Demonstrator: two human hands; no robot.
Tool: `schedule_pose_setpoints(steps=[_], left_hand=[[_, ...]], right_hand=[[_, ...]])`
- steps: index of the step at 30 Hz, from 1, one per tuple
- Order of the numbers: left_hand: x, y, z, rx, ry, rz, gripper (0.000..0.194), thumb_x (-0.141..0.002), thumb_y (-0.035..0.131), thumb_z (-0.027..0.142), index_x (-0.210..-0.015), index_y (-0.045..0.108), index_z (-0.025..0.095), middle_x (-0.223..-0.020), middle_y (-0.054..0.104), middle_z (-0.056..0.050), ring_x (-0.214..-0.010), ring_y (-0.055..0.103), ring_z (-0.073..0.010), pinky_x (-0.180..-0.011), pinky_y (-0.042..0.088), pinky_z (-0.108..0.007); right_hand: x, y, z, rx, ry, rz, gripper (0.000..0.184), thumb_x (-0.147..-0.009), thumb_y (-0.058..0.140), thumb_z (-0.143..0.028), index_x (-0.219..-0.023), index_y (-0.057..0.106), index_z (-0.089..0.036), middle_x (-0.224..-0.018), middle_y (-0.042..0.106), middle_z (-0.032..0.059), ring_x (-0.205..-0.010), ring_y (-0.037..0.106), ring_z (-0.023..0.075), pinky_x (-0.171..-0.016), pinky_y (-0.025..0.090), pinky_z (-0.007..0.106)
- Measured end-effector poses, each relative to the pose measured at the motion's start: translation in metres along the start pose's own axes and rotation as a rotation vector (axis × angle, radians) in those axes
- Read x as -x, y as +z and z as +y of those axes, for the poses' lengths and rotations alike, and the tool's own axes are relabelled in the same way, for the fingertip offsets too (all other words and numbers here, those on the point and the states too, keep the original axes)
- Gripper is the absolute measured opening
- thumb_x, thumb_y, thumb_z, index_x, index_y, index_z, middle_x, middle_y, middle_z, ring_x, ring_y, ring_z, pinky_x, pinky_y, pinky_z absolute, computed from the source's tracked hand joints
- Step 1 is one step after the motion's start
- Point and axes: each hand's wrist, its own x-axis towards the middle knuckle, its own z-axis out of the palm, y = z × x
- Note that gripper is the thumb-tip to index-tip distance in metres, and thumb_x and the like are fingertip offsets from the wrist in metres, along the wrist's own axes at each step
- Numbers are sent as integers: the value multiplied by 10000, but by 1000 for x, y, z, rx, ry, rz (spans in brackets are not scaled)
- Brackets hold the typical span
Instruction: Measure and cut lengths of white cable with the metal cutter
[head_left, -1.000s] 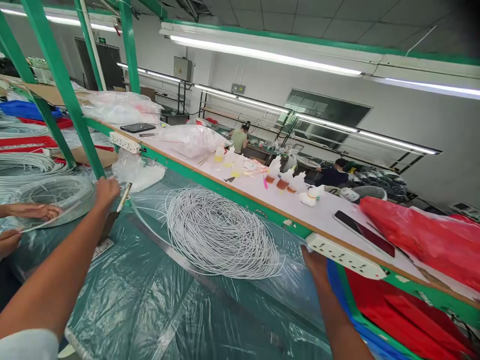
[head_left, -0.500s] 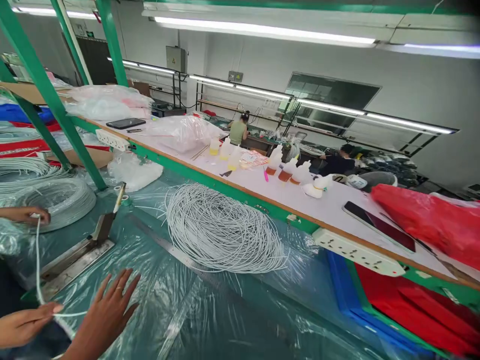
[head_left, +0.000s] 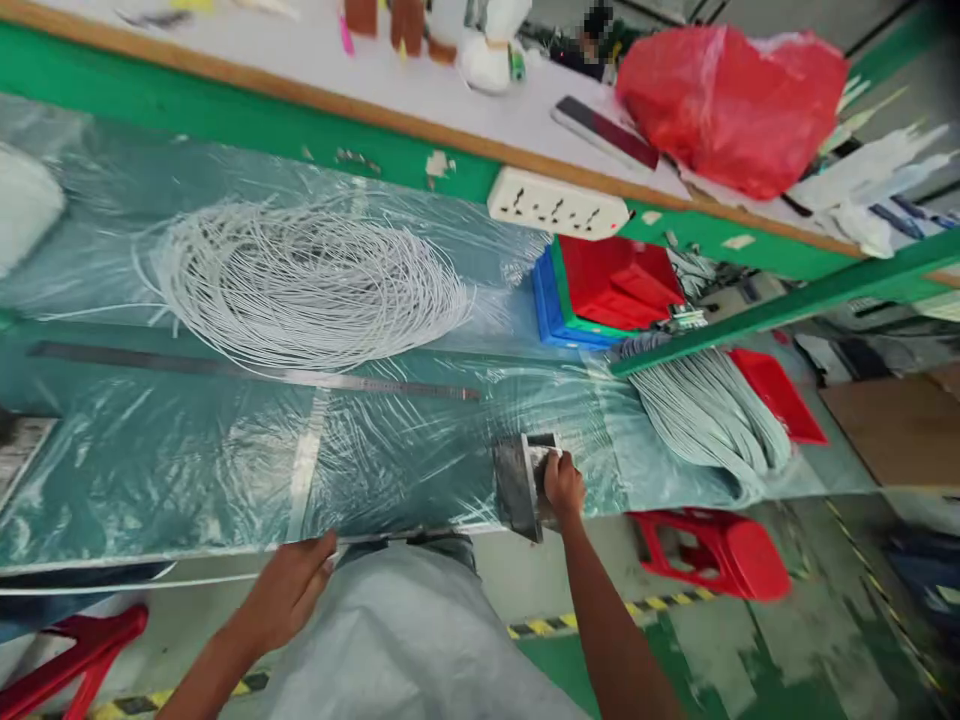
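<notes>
My left hand [head_left: 292, 592] is at the front edge of the table, its fingers curled together. A thin white cable [head_left: 187, 582] comes in from the left and runs into this hand. Further right, my right hand [head_left: 564, 487] is closed against the right side of an upright grey metal bracket [head_left: 517, 490] on the table edge. What its fingertips pinch there is too small to make out. Behind my hands lies a big loose coil of white cable [head_left: 315, 285], with a steel ruler [head_left: 390, 386] along its front side.
Plastic film covers the green table [head_left: 405, 450]. Red and blue bins [head_left: 615, 285] stand under a socket strip [head_left: 559, 203] on the raised shelf. A bundle of pale cables [head_left: 712, 420] lies at right, near a green post [head_left: 787, 312]. A red stool [head_left: 720, 555] is below.
The view has swung right and down. My left hand was spread open beside the cable and is now curled at the table edge. My right hand has come into view at the bracket; another person's hands have left view.
</notes>
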Motion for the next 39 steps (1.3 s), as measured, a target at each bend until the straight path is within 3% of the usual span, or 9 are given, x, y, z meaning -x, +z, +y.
schedule_pose_setpoints(steps=[3,8,10,13,20,28,39], left_hand=[[-55,38,53,79,69,-188,429,-1073,288,315,-995,693,199,-830,745,-110,-780,725,-278,-744,521,-356],[-154,86,133,72,100,-386,385,-1066,370,126,-1065,753,163,-1176,765,-155,-1000,743,-284,-819,505,-351],[-185,101,156,53,121,-450,373,-1046,414,77,-1067,779,148,-1206,767,-165,-1053,743,-302,-836,511,-362],[-217,124,176,79,142,-486,379,-1101,410,145,-1159,783,116,-1199,781,-191,-1129,737,-327,-891,528,-384],[-245,161,187,145,122,-487,418,-1141,386,236,-1244,776,127,-1192,792,-202,-1117,740,-317,-920,551,-406],[-258,173,184,222,168,-426,369,-1101,430,181,-1191,782,116,-1309,728,-190,-1094,709,-294,-931,531,-394],[-271,184,173,133,302,-390,325,-1038,411,72,-974,729,101,-1094,742,-180,-1035,691,-272,-936,497,-361]], right_hand=[[-4,7,2,70,15,2,463,-1143,307,-385,-1345,625,-116,-1176,754,241,-1039,717,327,-847,453,380],[-10,16,18,76,-30,46,453,-1148,316,-382,-1298,654,-121,-1139,756,229,-994,692,316,-781,382,358],[-13,20,21,85,-27,72,438,-1143,336,-375,-1264,673,-122,-1095,758,215,-943,676,303,-757,354,354],[-15,25,24,98,-13,109,433,-1140,353,-385,-1229,697,-136,-1031,755,179,-876,645,275,-737,323,347],[-14,26,20,146,20,126,429,-1144,367,-399,-1198,702,-137,-984,752,170,-810,630,262,-714,286,355],[-9,24,14,138,28,133,387,-1142,397,-375,-1163,697,-131,-977,757,160,-800,636,245,-707,296,351],[-9,17,5,64,4,87,320,-1143,432,-389,-1162,646,-152,-1059,783,157,-861,716,238,-744,426,342]])
